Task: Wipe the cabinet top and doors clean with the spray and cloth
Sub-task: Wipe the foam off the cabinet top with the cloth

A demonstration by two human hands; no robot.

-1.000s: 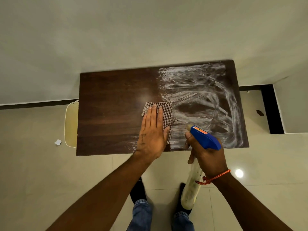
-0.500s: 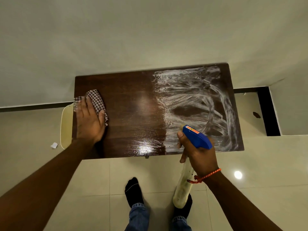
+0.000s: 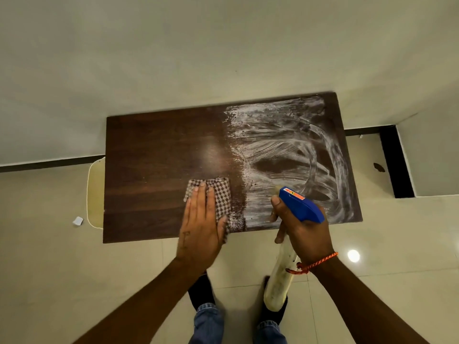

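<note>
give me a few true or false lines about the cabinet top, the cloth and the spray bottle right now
1. The left hand presses flat on the checked cloth. True.
2. The white smears cover the left half of the cabinet top. False: they cover the right half.
3. The right hand grips the spray bottle. True.
4. The spray bottle stands on the cabinet top. False: it is held in the air, its body over the floor.

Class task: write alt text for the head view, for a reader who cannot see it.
A left hand presses a checked cloth flat on a dark cabinet top, whose right half is smeared white. The right hand grips a spray bottle.
</note>
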